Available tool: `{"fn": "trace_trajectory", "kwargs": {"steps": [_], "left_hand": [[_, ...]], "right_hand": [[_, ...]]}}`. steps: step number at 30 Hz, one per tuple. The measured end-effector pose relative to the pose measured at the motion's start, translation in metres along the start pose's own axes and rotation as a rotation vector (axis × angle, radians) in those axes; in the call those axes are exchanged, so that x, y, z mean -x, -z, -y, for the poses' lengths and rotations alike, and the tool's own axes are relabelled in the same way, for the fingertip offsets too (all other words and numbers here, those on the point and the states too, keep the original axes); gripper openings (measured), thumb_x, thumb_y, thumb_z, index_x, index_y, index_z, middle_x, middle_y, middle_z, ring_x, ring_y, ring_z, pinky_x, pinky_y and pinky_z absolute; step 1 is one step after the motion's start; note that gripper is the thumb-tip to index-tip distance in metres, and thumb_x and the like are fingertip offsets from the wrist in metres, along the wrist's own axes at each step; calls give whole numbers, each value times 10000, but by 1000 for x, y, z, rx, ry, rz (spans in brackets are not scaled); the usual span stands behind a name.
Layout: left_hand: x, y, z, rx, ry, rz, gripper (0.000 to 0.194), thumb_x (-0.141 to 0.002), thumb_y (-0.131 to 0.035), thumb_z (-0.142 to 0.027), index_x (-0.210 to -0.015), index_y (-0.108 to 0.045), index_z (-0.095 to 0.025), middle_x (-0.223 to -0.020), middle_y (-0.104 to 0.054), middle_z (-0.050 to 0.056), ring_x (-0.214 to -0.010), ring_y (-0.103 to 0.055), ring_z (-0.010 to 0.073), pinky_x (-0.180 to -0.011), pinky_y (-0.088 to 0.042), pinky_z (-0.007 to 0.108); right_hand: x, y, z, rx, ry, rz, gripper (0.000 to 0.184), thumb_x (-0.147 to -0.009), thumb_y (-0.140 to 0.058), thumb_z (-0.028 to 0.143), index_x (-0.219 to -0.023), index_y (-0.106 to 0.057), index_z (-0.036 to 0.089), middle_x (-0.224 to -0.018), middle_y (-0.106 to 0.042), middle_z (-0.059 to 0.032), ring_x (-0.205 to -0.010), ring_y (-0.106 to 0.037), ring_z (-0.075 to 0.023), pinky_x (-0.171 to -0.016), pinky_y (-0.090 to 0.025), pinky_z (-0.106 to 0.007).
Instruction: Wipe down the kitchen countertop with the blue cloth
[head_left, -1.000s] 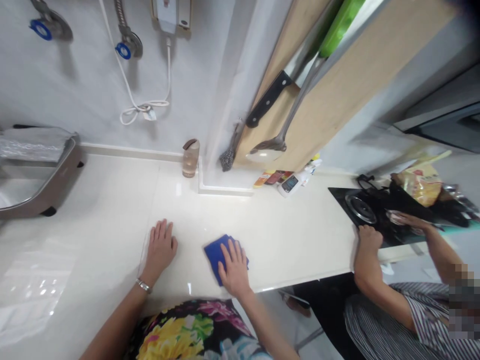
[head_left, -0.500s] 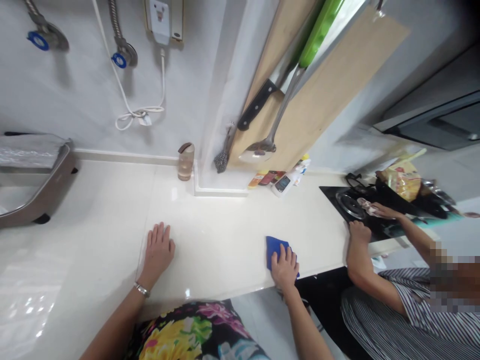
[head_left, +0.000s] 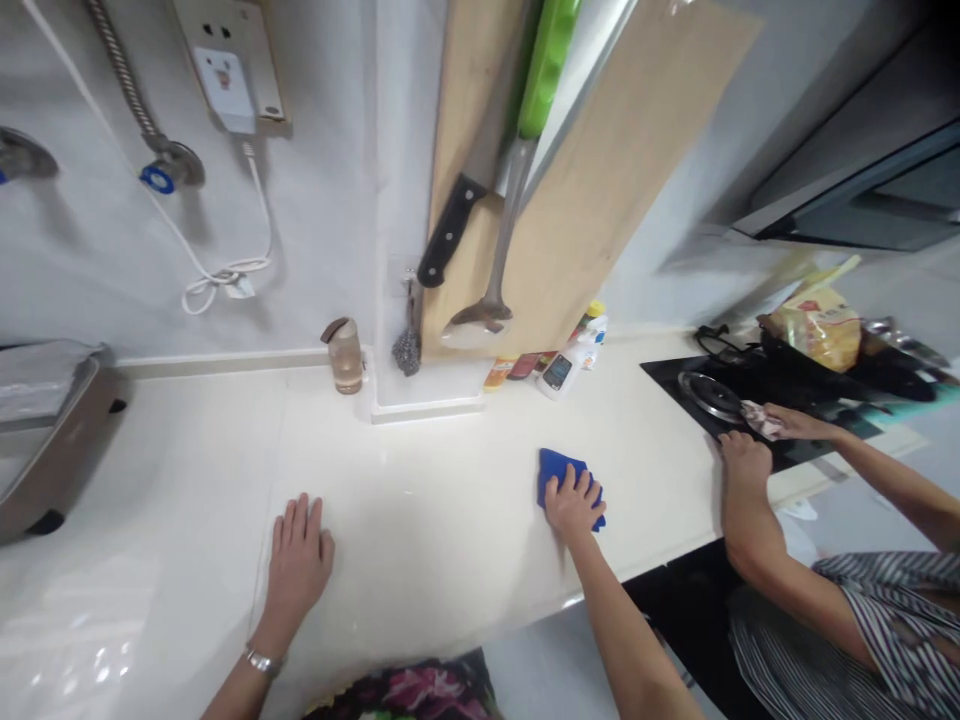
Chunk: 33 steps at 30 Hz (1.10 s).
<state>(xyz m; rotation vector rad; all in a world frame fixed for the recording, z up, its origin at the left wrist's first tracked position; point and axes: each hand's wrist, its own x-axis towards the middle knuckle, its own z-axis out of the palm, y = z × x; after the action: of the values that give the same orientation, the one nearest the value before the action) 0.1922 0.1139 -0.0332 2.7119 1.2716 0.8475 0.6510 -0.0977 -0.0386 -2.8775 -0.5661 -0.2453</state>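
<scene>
My right hand (head_left: 574, 503) presses down on a folded blue cloth (head_left: 553, 468) on the cream countertop (head_left: 435, 500), fingers curled over its near edge. The cloth lies right of centre, a short way from the black gas hob (head_left: 731, 395). My left hand (head_left: 298, 560) rests flat on the counter at the lower left, fingers stretched out, holding nothing. A metal bracelet sits on that wrist.
Another person in a striped shirt (head_left: 847, 640) has both hands at the hob, one on a pale rag (head_left: 757, 418). A small jar (head_left: 345, 355), a scourer, bottles (head_left: 570, 360), a hanging knife (head_left: 448, 230), ladle and cutting boards line the wall. A metal sink basin (head_left: 52, 440) is at left.
My right hand slid the blue cloth from the middle of the counter to the right, then a little away from the front edge. The view swung right; my left hand stayed flat.
</scene>
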Motion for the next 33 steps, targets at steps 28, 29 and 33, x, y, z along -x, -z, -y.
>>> {"fn": "trace_trajectory", "kwargs": {"steps": [28, 29, 33], "left_hand": [[-1, 6, 9, -92, 5, 144, 719, -976, -397, -289, -1630, -99, -289, -1658, -270, 119, -1530, -248, 328, -1217, -280, 596], [-1, 6, 9, -97, 7, 144, 712, -979, -394, -289, -1630, -103, -286, -1656, -276, 120, -1528, -252, 325, -1216, -282, 593], [0, 6, 8, -108, -5, 115, 697, -985, -390, -281, -1627, -119, -273, -1648, -293, 121, -1525, -261, 315, -1222, -274, 567]], "right_hand": [[-160, -39, 141, -40, 95, 222, 653, -994, -206, 470, -1580, -275, 191, -1656, -227, -133, -1513, -142, -394, -1182, -175, -670], [-163, -39, 143, -44, 99, 237, 653, -993, -200, 474, -1580, -275, 199, -1658, -224, -127, -1516, -138, -390, -1185, -171, -665], [-162, -36, 145, -51, 110, 250, 655, -993, -192, 481, -1582, -273, 204, -1663, -215, -123, -1522, -135, -371, -1196, -163, -643]]}}
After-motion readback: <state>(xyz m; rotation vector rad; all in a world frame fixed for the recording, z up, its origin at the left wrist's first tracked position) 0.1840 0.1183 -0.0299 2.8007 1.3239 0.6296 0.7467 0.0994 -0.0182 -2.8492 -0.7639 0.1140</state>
